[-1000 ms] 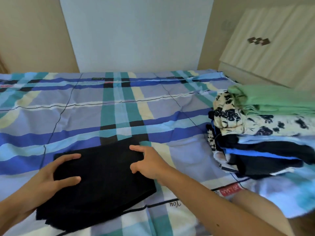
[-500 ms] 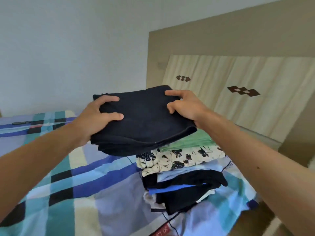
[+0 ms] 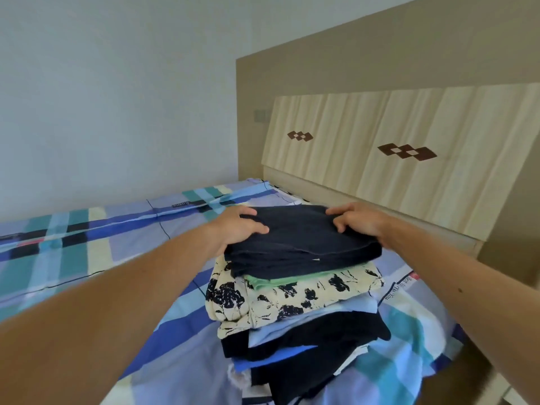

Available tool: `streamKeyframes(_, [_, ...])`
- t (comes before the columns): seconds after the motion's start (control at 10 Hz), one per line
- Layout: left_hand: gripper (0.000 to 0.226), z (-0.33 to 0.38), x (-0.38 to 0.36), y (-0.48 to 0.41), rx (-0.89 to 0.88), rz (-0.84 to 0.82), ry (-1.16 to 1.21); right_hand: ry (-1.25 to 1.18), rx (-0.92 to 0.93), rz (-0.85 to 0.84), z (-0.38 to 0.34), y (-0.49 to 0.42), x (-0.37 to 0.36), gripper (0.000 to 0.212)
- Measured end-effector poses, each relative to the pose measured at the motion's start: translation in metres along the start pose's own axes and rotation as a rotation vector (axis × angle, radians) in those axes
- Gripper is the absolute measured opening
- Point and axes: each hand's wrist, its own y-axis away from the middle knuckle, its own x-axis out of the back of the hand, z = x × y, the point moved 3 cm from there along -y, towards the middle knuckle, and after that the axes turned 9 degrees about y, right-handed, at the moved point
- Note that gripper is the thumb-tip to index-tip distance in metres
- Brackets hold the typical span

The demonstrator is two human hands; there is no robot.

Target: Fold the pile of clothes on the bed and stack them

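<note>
The stack of folded clothes (image 3: 292,296) sits on the plaid bed (image 3: 87,244). On top of the stack lies the dark folded garment (image 3: 301,244). My left hand (image 3: 239,226) and right hand (image 3: 359,223) grip its two sides, fingers curled. Beyond the stack stands the wooden headboard (image 3: 409,171)

folded garment (image 3: 301,238) on top of stack (image 3: 292,299); stack on bed (image 3: 87,244), headboard (image 3: 409,176) behind. left hand (image 3: 236,226) grips its left edge, right hand (image 3: 359,223) its right.
</note>
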Motion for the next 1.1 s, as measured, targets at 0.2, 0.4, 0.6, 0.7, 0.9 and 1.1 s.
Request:
streamKeyframes(0.2, [0.079,0.025,0.009,0.014,0.084,-0.116,-0.71,0.3,0.049,-0.242,0.0,-0.002,0.013,0.048])
streamKeyframes(0.4, [0.127,0.05,-0.017,-0.002,-0.135,-0.301,-1.07,0.564,0.286,-0.225,-0.047,0.009,0.01,0.041])
streamKeyframes(0.6, [0.142,-0.036,-0.044,-0.011,-0.291,-0.194,-0.944,0.401,0.305,-0.022,0.023,0.006,-0.063,0.096])
streamKeyframes(0.7, [0.137,-0.06,-0.052,-0.003,-0.326,-0.131,-0.847,0.429,0.317,0.066,0.041,0.004,-0.077,0.107])
streamKeyframes(0.9, [0.132,-0.041,-0.045,-0.001,-0.314,-0.133,-0.86,0.435,0.29,0.021,0.027,0.008,-0.066,0.104])
streamKeyframes(1.1, [0.091,0.004,-0.022,0.012,-0.332,-0.151,-0.608,0.449,0.245,-0.037,-0.003,0.016,-0.029,0.08])
